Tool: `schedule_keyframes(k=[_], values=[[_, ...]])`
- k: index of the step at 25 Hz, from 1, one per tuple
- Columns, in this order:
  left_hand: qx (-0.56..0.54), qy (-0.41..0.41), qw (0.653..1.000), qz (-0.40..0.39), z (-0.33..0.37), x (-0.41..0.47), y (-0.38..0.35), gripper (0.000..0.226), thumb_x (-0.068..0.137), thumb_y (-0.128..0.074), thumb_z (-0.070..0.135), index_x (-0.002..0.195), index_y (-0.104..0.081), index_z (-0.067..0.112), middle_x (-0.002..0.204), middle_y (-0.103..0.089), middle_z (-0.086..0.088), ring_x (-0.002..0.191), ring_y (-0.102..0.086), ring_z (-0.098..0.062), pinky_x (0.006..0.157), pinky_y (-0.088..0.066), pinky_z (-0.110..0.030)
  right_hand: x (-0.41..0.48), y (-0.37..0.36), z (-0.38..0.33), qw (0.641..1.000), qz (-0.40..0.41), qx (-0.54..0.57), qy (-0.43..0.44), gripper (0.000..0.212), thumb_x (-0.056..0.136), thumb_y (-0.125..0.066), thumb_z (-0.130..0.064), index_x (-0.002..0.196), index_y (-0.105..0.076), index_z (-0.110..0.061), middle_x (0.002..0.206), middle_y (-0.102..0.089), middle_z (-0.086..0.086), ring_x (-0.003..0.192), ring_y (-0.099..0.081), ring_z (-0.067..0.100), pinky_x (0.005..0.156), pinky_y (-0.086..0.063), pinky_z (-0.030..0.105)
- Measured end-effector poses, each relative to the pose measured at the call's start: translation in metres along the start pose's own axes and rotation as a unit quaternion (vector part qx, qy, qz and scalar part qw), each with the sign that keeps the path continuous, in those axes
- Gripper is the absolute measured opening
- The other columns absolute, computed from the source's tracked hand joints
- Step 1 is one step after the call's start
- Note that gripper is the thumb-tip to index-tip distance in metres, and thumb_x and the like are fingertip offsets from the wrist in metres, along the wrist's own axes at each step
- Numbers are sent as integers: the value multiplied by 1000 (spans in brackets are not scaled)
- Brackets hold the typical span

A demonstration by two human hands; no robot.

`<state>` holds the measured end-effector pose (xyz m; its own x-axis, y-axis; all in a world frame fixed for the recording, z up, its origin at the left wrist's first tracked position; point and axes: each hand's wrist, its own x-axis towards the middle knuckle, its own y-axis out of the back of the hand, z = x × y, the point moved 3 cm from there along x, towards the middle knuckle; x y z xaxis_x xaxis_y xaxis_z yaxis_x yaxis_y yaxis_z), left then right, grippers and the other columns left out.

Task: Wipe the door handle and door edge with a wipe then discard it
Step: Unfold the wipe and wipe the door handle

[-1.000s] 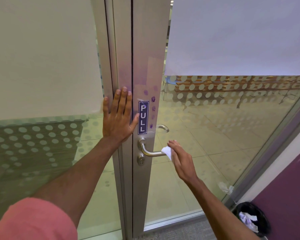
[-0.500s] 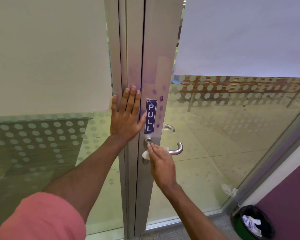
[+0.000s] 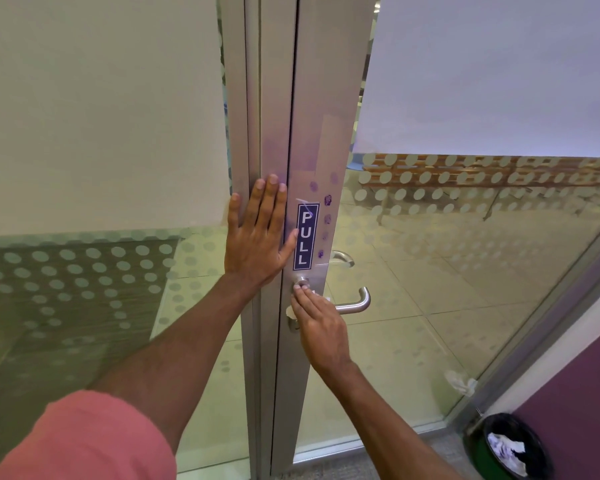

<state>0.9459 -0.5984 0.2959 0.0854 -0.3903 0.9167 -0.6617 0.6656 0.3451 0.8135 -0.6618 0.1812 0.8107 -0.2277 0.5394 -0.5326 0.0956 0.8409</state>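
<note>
A silver lever door handle (image 3: 355, 304) sticks out to the right from the metal door edge (image 3: 321, 140), below a blue PULL sticker (image 3: 305, 236). My right hand (image 3: 321, 325) presses a white wipe (image 3: 290, 310) against the base of the handle, fingertips at the round rosette; most of the wipe is hidden under the hand. My left hand (image 3: 258, 237) lies flat, fingers spread, on the frame just left of the sticker. Purple smudges (image 3: 327, 216) dot the door edge beside the sticker.
A black bin (image 3: 508, 446) with crumpled white tissues stands on the floor at the lower right beside a purple wall (image 3: 575, 403). A crumpled tissue (image 3: 459, 382) lies by the glass door's bottom corner. Frosted dotted glass panels flank the frame.
My right hand slid the wipe from the handle's outer end leftward to its base at the door. My left hand stayed flat on the frame.
</note>
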Motion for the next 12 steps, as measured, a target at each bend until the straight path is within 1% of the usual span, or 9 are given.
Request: schedule_keyframes(k=[2,3,4,5,7,9,10,11,12], values=[[0,1,1000,-2,-1,0,-1,84,98,-36,54,154,10,12,164,14,-7,151,16,-18,122,9,-45,-7,2,8,1000,11,-4,16,78,56,-93,-14,128,-62,-13,134,-62,5,123,-59,19,104,-43,38],[0,1,1000,-2,-1,0,-1,84,98,-36,54,154,10,11,164,16,-7,151,16,-19,123,9,-46,-13,4,15,999,33,-6,22,76,61,-90,-12,130,-60,-12,134,-61,6,124,-58,20,105,-41,38],[0,1,1000,-2,-1,0,-1,84,98,-36,54,154,9,11,164,11,-9,151,15,-19,123,8,-46,-20,6,25,998,62,-11,23,72,65,-86,-7,131,-59,-10,134,-62,7,124,-58,20,107,-40,38],[0,1,1000,0,-1,0,-2,83,98,-36,53,154,8,11,164,2,-11,151,15,-19,123,7,-46,-27,9,34,996,87,-19,18,67,69,-82,-3,131,-59,-8,133,-62,9,125,-58,21,108,-40,38],[1,3,1000,2,0,0,-2,83,98,-38,53,154,7,10,161,-11,-12,151,14,-19,122,6,-47,-36,12,49,994,107,-30,12,54,77,-73,1,130,-60,-6,133,-62,11,126,-57,23,110,-41,40],[1,4,1000,4,0,0,-2,83,98,-38,52,154,5,10,161,-13,-12,151,13,-20,123,6,-47,-36,15,48,994,101,-37,5,40,89,-56,-11,128,-61,-5,132,-62,12,126,-57,25,112,-40,41],[0,5,1000,3,-1,0,-2,83,98,-38,51,154,6,10,162,-10,-11,151,13,-19,123,6,-46,-32,15,43,995,96,-41,-9,38,92,-50,-18,126,-62,-4,131,-63,13,124,-58,26,110,-42,42],[0,5,1000,2,-1,0,-1,83,98,-38,51,154,7,10,163,-4,-10,151,14,-19,123,8,-46,-26,15,36,994,93,-45,-19,37,93,-51,-21,124,-63,-3,128,-65,14,122,-60,27,107,-45,44],[0,5,1000,0,-1,0,-1,84,98,-38,51,154,8,10,164,4,-8,151,15,-19,123,9,-45,-20,12,27,995,89,-48,-24,37,89,-61,-19,122,-64,-3,125,-66,15,118,-62,27,103,-48,45]])
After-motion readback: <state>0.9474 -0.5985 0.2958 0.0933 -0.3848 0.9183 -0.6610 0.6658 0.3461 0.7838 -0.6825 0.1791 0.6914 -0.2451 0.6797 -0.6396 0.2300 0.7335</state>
